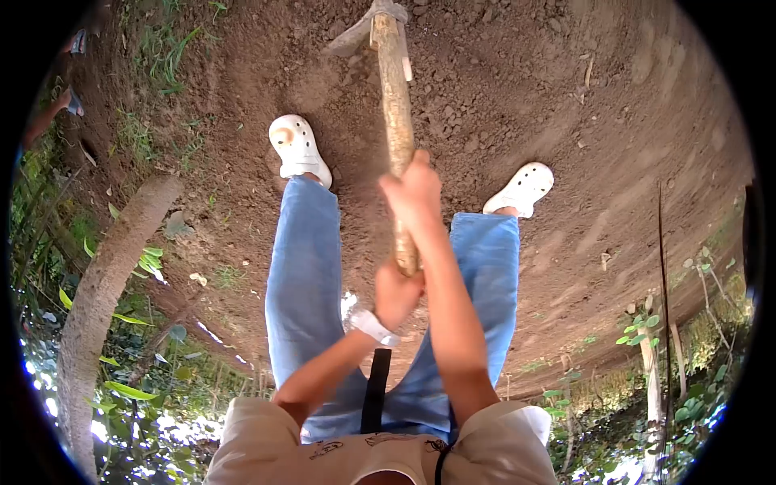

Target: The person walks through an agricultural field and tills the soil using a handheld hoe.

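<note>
Both my hands are wrapped round the wooden handle of a hoe. My left hand, with a white band on the wrist, grips the handle's near end. Farther up the shaft, my right hand is closed on it, slightly blurred. At the far end the metal hoe blade is low over the loose brown soil, partly cut off by the frame's top edge. A small wooden wedge sticks out beside the handle near the head.
My feet in white clogs stand apart on either side of the handle. A leaning tree trunk is at left, with grass tufts beyond. Another person's feet show at the far left. Thin stems and plants grow at right.
</note>
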Available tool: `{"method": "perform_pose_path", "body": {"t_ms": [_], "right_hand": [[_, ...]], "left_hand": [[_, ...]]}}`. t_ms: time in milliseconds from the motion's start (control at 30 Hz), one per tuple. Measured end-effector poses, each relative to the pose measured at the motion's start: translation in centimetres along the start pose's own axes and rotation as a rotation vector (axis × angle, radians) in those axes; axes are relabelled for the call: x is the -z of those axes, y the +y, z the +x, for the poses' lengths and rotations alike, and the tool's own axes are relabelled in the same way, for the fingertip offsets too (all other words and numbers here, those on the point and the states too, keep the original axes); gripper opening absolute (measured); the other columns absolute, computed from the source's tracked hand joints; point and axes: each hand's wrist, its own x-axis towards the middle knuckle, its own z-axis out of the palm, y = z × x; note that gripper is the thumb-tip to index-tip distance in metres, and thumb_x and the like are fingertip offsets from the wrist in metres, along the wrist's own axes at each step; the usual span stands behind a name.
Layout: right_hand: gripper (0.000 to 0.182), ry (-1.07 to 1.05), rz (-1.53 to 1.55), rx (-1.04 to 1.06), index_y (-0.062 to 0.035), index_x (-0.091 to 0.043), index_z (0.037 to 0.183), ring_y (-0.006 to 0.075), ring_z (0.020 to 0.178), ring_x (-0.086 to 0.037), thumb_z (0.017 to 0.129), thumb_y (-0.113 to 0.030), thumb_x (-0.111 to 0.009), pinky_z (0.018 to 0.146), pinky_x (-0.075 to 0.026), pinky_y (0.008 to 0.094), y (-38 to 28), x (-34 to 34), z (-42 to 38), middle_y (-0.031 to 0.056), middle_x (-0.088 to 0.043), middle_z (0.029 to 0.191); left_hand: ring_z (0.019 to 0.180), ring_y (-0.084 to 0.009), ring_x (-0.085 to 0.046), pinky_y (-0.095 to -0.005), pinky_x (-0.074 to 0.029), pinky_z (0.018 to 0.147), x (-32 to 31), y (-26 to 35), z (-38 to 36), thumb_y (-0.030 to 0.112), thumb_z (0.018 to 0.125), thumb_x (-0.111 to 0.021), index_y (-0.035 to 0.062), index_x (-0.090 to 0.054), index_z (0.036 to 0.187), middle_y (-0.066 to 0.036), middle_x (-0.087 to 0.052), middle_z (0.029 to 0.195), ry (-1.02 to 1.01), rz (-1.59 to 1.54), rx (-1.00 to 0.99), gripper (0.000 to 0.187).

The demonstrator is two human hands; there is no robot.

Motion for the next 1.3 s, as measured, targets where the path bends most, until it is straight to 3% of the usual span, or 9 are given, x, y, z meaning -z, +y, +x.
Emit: {"method": "perform_pose_path", "body": {"t_ms": [67, 100, 200, 233, 333, 367, 600, 900, 1300], "right_hand": [[0.038, 0.076, -0.142, 0.157, 0.0047, -0.039, 0.093, 0.0340, 0.067, -0.061, 0.069, -0.015, -0.061, 0.058, -0.050, 0.0390, 1.6, 3.5, -1.9, 0.0240, -0.058, 0.072], [0.033, 0.184, -0.088, 0.271, 0.0029, -0.040, 0.087, 0.0261, 0.052, -0.058, 0.066, -0.011, -0.060, 0.047, -0.046, 0.0340, 4.9, 3.0, -1.9, 0.0168, -0.056, 0.060], [0.029, 0.112, 0.213, 0.141, 0.0003, -0.037, 0.087, 0.0135, 0.042, -0.052, 0.066, -0.005, -0.057, 0.037, -0.041, 0.0279, 9.9, 2.4, -3.8, 0.0075, -0.053, 0.056], [0.028, 0.064, 0.388, 0.060, 0.0010, -0.037, 0.087, 0.0148, 0.042, -0.052, 0.067, -0.002, -0.056, 0.037, -0.041, 0.0282, 10.4, 2.3, -4.2, 0.0076, -0.052, 0.058], [0.028, 0.084, 0.667, -0.064, 0.0011, -0.036, 0.089, 0.0153, 0.042, -0.050, 0.067, 0.001, -0.054, 0.038, -0.040, 0.0288, 14.0, -0.1, -2.8, 0.0088, -0.050, 0.061], [0.042, 0.071, 0.686, -0.112, 0.0006, -0.036, 0.105, 0.0136, 0.044, -0.051, 0.068, 0.001, -0.055, 0.039, -0.043, 0.0264, 15.5, -0.9, -1.5, 0.0079, -0.051, 0.064], [0.035, -0.003, 1.002, -0.018, -0.0015, -0.037, 0.098, 0.0142, 0.045, -0.049, 0.067, 0.007, -0.051, 0.040, -0.043, 0.0269, 20.8, -3.4, 3.4, 0.0076, -0.048, 0.068], [0.029, -0.065, 1.132, 0.134, 0.0004, -0.037, 0.095, 0.0142, 0.046, -0.049, 0.070, 0.007, -0.052, 0.040, -0.042, 0.0265, 17.3, -2.8, 7.6, 0.0080, -0.049, 0.068], [0.027, -0.009, 0.984, 0.179, 0.0005, -0.038, 0.093, 0.0160, 0.046, -0.050, 0.070, 0.008, -0.051, 0.040, -0.042, 0.0287, 11.1, -0.4, 8.7, 0.0096, -0.051, 0.068]], "left_hand": [[0.051, -0.0088, -0.050, -0.0252, -0.039, 0.043, -3.4, -0.4, -2.5, 0.006, 0.071, -0.059, -0.0041, -0.050, 0.084, -0.005, -0.056, 0.062, 0.008, -0.034, 0.098, 0.018], [0.050, -0.0120, -0.052, -0.0274, -0.040, 0.043, -3.8, -1.8, -3.6, 0.007, 0.069, -0.060, -0.0044, -0.050, 0.084, -0.008, -0.055, 0.060, 0.030, 0.121, 0.098, 0.021], [0.048, -0.0262, -0.055, -0.0344, -0.041, 0.046, -3.5, -5.8, -5.8, 0.011, 0.063, -0.061, -0.0036, -0.049, 0.083, -0.016, -0.053, 0.055, 0.054, 0.431, 0.024, 0.027], [0.052, -0.0355, -0.055, -0.0389, -0.043, 0.048, -3.1, -6.5, -5.9, 0.013, 0.063, -0.061, -0.0012, -0.049, 0.081, -0.020, -0.054, 0.058, 0.056, 0.464, 0.023, 0.026], [0.055, -0.0370, -0.055, -0.0422, -0.043, 0.050, -2.2, -9.3, -4.2, 0.015, 0.063, -0.061, 0.0004, -0.048, 0.080, -0.021, -0.054, 0.058, 0.085, 0.696, 0.068, 0.026], [0.057, -0.0381, -0.056, -0.0445, -0.044, 0.051, -1.9, -10.1, -3.0, 0.017, 0.063, -0.062, 0.0011, -0.048, 0.082, -0.021, -0.055, 0.059, 0.062, 0.733, 0.062, 0.029], [0.056, -0.0380, -0.055, -0.0445, -0.044, 0.049, -2.9, -15.9, 1.6, 0.017, 0.065, -0.062, 0.0032, -0.044, 0.082, -0.020, -0.056, 0.062, 0.064, 0.814, 0.002, 0.029], [0.046, -0.0335, -0.054, -0.0387, -0.043, 0.043, -2.9, -14.5, 6.1, 0.015, 0.063, -0.064, 0.0025, -0.051, 0.083, -0.016, -0.055, 0.054, 0.279, 0.851, -0.222, 0.027], [0.047, -0.0317, -0.055, -0.0371, -0.043, 0.043, -3.2, -8.3, 7.8, 0.013, 0.063, -0.062, 0.0009, -0.050, 0.080, -0.017, -0.054, 0.054, 0.252, 0.769, -0.140, 0.024]]}}
